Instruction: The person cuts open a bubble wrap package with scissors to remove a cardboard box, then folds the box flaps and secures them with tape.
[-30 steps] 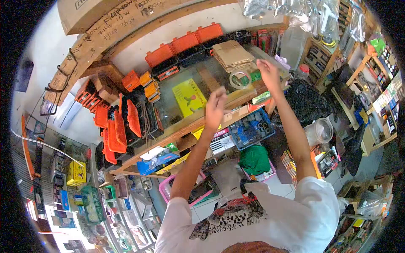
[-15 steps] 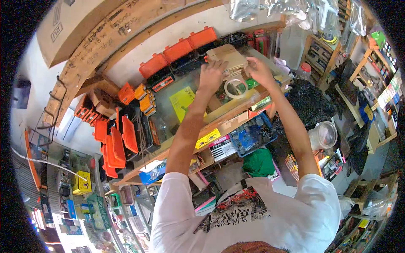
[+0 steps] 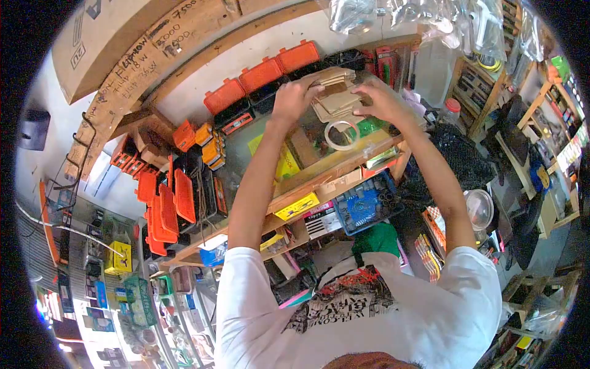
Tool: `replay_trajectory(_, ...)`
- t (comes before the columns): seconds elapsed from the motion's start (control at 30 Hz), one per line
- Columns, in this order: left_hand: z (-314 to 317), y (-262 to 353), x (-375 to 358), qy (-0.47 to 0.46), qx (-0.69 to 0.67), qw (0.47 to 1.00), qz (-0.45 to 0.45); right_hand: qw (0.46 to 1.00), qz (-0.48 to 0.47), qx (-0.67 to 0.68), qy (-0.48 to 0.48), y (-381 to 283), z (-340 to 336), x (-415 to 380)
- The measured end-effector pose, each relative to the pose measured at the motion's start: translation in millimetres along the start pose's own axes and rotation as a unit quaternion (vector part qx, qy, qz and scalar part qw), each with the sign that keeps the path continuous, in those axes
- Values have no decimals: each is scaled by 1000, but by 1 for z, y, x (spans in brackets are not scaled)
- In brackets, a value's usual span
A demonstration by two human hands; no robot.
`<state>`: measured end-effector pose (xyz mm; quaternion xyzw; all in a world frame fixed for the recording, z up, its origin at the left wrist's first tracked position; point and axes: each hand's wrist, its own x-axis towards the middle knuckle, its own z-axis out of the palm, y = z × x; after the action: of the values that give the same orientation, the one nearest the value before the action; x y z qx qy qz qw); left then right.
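Observation:
A stack of flat brown cardboard pieces point(image 3: 337, 104) lies on the glass-topped counter, its layers fanned apart. My left hand point(image 3: 296, 99) is closed on the left edge of the upper pieces point(image 3: 332, 76), which are raised and tilted at the back. On the opposite side, my right hand point(image 3: 386, 104) pinches the right edge of the lower pieces between thumb and fingers. A pale ring-shaped tape roll point(image 3: 342, 135) rests just in front of the stack. Left of it is a yellow printed sheet or box point(image 3: 284, 161), partly covered by my left forearm.
Orange-lidded cases point(image 3: 261, 75) line the back of the counter, with more open orange cases point(image 3: 165, 209) at the left end. Below the front edge sits a blue tray point(image 3: 362, 209) of small parts. Plastic-wrapped goods point(image 3: 405, 15) hang overhead.
The cardboard stack has parted into upper and lower layers. My left hand has shifted left and closed on the upper ones; my right hand has come down onto the lower edge.

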<state>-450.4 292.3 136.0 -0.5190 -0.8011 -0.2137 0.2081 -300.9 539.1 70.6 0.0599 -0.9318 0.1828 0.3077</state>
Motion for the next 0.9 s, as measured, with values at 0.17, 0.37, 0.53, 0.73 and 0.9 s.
replay_trajectory(0.17,-6,3,6,-8,-23,1000,-9,995,-81,-38,-52,8,-2,22)
replay_trajectory(0.37,-14,3,16,-19,-20,1000,-1,992,-86,16,-87,19,-1,38)
replay_trajectory(0.53,-12,-7,19,-2,-35,999,0,993,-85,65,-53,33,-6,46)
replay_trajectory(0.73,-15,-15,23,-7,-59,998,-21,992,-53,111,-3,27,-11,60)
replay_trajectory(0.9,-16,-19,24,0,-58,998,-33,989,-31,144,29,31,-8,73)
